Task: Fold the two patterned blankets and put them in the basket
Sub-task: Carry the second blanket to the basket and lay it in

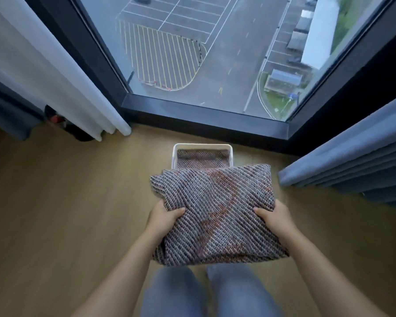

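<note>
A folded patterned blanket, grey knit with reddish streaks, is held in the air in front of me. My left hand grips its left edge, thumb on top. My right hand grips its right edge the same way. Just beyond it a white basket stands on the floor by the window. A second folded patterned blanket lies inside the basket. The held blanket hides the basket's near side.
The wooden floor spreads left and right. A white curtain and a dark object are at the left, a blue curtain at the right. The black window frame runs behind the basket. My legs are below.
</note>
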`<control>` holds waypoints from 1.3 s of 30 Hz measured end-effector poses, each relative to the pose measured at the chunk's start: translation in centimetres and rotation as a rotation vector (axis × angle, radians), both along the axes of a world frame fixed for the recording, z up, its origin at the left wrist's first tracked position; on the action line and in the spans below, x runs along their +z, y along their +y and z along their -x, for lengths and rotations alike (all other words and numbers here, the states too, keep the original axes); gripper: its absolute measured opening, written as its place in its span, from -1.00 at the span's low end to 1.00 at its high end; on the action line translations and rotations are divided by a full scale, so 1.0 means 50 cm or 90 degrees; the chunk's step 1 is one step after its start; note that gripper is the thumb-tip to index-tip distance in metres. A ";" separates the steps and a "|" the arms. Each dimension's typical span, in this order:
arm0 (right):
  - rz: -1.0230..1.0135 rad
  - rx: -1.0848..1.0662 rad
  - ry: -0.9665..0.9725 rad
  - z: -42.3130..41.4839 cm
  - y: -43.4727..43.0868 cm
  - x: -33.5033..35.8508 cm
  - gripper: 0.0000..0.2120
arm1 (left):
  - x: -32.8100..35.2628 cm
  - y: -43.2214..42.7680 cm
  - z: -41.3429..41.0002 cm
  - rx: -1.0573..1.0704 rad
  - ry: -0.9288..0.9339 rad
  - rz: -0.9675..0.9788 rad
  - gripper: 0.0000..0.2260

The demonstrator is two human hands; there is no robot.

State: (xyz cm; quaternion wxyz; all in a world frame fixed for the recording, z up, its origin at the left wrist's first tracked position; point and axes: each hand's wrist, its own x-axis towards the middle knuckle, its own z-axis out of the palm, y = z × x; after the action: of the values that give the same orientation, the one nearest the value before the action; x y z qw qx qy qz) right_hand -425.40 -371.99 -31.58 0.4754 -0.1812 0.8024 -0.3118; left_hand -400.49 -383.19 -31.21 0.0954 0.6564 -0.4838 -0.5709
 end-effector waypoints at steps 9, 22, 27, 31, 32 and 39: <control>-0.037 -0.064 0.029 0.089 -0.271 -0.182 -0.69 | -0.209 -0.307 0.101 -0.036 -0.020 0.004 -0.65; -0.012 -0.127 0.038 0.124 -0.484 -0.855 -0.70 | -0.894 -0.544 0.127 -0.095 -0.080 0.092 -0.66; -0.094 -0.013 0.117 0.110 -0.473 -1.016 -0.66 | -1.056 -0.543 0.091 -0.228 -0.277 0.184 -0.66; -0.093 0.203 0.363 0.100 -0.480 -1.007 -0.16 | -1.046 -0.533 0.101 -0.360 -0.371 0.286 -0.22; -0.048 0.283 0.405 0.096 -0.487 -0.995 -0.04 | -1.033 -0.527 0.101 -0.433 -0.375 0.350 -0.11; -0.096 0.842 0.428 0.125 -0.504 -1.043 0.16 | -1.057 -0.525 0.077 -0.839 -0.511 0.288 0.13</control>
State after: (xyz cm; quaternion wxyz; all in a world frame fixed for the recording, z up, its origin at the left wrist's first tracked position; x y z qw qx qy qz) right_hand -431.64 -397.22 -83.71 0.3038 -0.6788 0.6472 0.1675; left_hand -404.33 -409.45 -84.05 -0.3112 0.3558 -0.8732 -0.1185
